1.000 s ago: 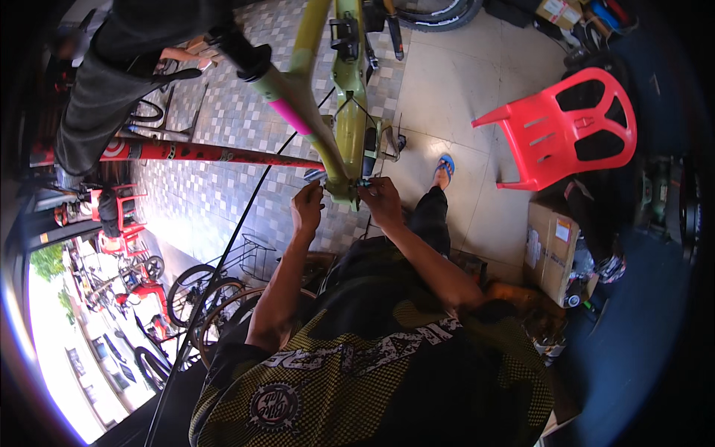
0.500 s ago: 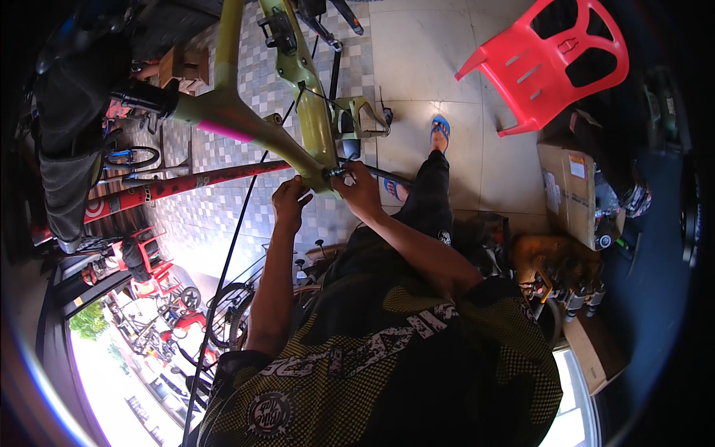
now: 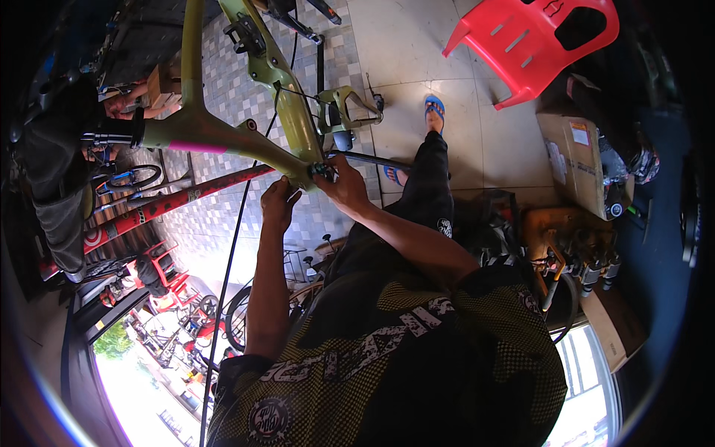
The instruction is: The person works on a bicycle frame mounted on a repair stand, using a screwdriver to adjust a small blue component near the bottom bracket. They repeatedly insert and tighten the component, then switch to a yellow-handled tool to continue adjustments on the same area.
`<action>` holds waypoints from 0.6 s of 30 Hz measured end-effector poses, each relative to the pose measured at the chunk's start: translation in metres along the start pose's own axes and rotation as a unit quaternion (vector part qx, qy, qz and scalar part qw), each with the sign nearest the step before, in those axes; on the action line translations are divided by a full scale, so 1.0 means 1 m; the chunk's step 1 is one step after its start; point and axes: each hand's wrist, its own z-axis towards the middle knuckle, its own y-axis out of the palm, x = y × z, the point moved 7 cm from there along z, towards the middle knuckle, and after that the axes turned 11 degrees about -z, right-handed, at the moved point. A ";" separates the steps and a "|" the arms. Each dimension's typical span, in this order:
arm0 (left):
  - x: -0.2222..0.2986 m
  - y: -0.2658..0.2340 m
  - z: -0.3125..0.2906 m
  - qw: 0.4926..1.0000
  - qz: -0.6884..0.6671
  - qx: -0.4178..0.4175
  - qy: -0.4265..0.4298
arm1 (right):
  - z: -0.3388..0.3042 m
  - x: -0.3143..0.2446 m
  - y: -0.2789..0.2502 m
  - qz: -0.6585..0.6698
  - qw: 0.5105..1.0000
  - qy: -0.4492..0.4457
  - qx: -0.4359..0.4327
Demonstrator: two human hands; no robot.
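Olive-green bike frame (image 3: pixel 287 123) hangs at 11 o'clock from center; both forearms reach up to its lower junction. Left hand (image 3: pixel 277 203) fingers curled together against the frame underside. Right hand (image 3: pixel 339 179) fingers pinch a small dark fitting (image 3: pixel 322 170) there, red plastic chair (image 3: pixel 532 45) at 1 o'clock.

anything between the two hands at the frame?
Head view: the olive bike frame's lower junction, with a small dark fitting, sits between left hand and right hand.
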 end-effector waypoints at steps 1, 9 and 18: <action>0.001 0.000 0.000 1.000 0.008 -0.001 0.001 | 0.000 -0.002 -0.001 -0.004 1.000 0.007 -0.006; 0.005 0.000 0.000 0.999 0.041 -0.017 0.023 | -0.002 -0.012 -0.002 -0.008 1.000 -0.016 -0.006; 0.008 0.005 -0.002 0.999 0.041 -0.005 0.023 | -0.003 -0.011 0.000 -0.051 0.998 -0.037 0.029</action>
